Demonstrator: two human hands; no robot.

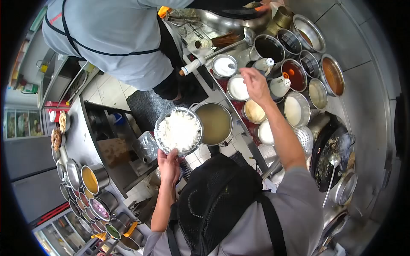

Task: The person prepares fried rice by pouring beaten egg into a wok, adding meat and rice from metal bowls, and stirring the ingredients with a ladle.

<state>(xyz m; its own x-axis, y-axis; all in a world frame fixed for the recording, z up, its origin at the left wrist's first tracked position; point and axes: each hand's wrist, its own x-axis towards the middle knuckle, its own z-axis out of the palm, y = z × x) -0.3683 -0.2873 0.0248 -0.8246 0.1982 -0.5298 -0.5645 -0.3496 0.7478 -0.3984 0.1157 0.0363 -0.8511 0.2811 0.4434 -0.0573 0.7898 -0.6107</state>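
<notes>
My left hand (170,167) grips the near rim of a metal bowl (196,147) heaped with white rice (178,130), the thumb over the edge. The bowl is held level beside a large pot (215,123) of cloudy yellowish liquid. Over the seasoning containers, my right hand (256,85) is raised with its fingers drawn together; what they hold, if anything, does not show clearly. Close to its fingertips are a tin of white powder (222,65) with a spoon tip in it and another tin of white grains (237,88).
A co-worker in a pale shirt (115,34) stands at the upper left. Squeeze bottles (279,86) and a container of red sauce (294,74) crowd the counter. At right sits a blackened wok (324,158) with a ladle (334,161). Several ingredient pots (95,178) line the left counter.
</notes>
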